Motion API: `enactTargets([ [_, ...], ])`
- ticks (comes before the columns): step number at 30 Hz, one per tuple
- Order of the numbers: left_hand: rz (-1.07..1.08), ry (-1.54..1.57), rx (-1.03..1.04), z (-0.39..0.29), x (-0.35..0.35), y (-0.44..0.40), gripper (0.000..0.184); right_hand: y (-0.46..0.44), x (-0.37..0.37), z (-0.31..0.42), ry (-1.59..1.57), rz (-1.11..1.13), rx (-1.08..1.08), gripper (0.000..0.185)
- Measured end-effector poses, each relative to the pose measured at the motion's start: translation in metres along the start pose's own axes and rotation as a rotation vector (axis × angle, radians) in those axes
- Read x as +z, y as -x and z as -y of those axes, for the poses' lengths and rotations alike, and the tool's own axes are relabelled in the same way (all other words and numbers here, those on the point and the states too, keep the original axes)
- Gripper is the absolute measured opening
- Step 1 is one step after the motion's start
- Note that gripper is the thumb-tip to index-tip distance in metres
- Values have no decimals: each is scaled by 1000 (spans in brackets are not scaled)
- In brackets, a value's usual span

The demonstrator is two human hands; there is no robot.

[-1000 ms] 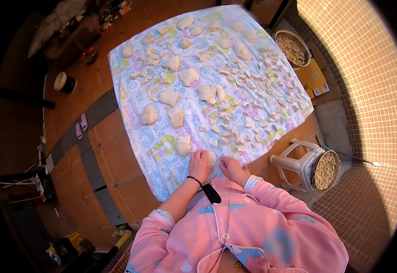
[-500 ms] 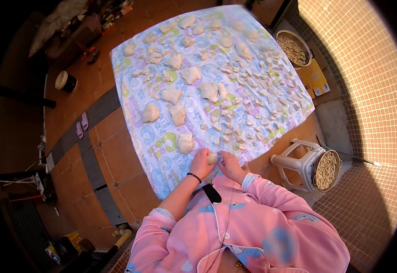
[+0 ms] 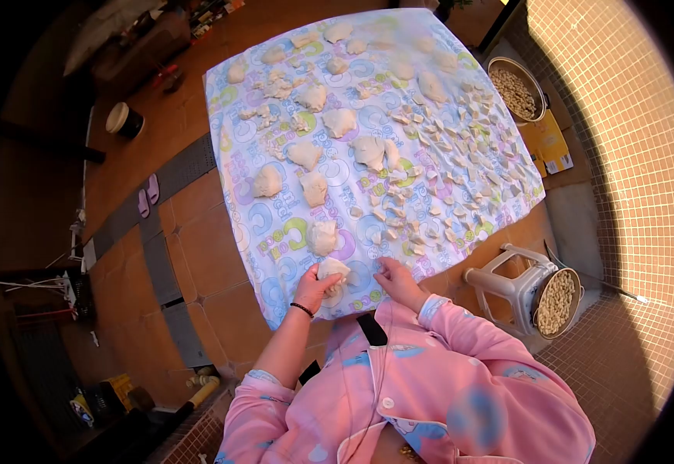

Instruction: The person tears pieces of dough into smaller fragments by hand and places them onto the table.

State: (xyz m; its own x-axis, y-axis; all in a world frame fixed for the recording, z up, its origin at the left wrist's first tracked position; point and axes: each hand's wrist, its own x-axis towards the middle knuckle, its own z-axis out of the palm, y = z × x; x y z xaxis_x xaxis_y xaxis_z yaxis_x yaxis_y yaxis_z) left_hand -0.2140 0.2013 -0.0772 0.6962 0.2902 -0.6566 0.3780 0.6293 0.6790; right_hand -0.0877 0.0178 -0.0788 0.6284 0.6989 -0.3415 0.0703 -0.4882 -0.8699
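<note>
My left hand (image 3: 315, 289), with a dark bead bracelet at the wrist, is closed around a pale, dough-like lump (image 3: 334, 270) at the near edge of the cloth-covered table. To its right, my right hand (image 3: 400, 283) is held low over the cloth with its fingers curled together. Whether anything small is in those fingers is hidden. Just beyond the held lump lies another pale lump (image 3: 323, 237). Several more whole lumps (image 3: 304, 155) rest on the left and middle of the printed cloth (image 3: 252, 259). Small broken pieces (image 3: 461, 162) are scattered over its right side.
A white stool (image 3: 501, 288) at the right bears a round basket of pale pieces (image 3: 556, 303). Farther back is a pot of similar pieces (image 3: 513, 91) beside a yellow carton (image 3: 546, 143). Pink slippers (image 3: 148, 195) and a bucket (image 3: 124, 121) stand on the tiled floor at left.
My hands were close together around a pale piece; now they are apart. My left hand has moved left, with a larger lump in it, and the view has shifted slightly.
</note>
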Motion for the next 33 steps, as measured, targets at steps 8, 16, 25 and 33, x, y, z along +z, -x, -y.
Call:
enactTargets([
  [8, 51, 259, 46, -4, 51, 18, 29, -21, -22, 43, -486, 376, 128, 26],
  [16, 167, 376, -28, -1, 69, 24, 29, -17, -30, 25, -647, 402, 205, 23],
  [25, 129, 464, -112, -9, 12, 21, 27, -43, -2, 23, 201, -181, -204, 19],
  [33, 108, 198, -100, -22, -1, 24, 36, -38, 3, 39, 424, -227, -87, 19],
])
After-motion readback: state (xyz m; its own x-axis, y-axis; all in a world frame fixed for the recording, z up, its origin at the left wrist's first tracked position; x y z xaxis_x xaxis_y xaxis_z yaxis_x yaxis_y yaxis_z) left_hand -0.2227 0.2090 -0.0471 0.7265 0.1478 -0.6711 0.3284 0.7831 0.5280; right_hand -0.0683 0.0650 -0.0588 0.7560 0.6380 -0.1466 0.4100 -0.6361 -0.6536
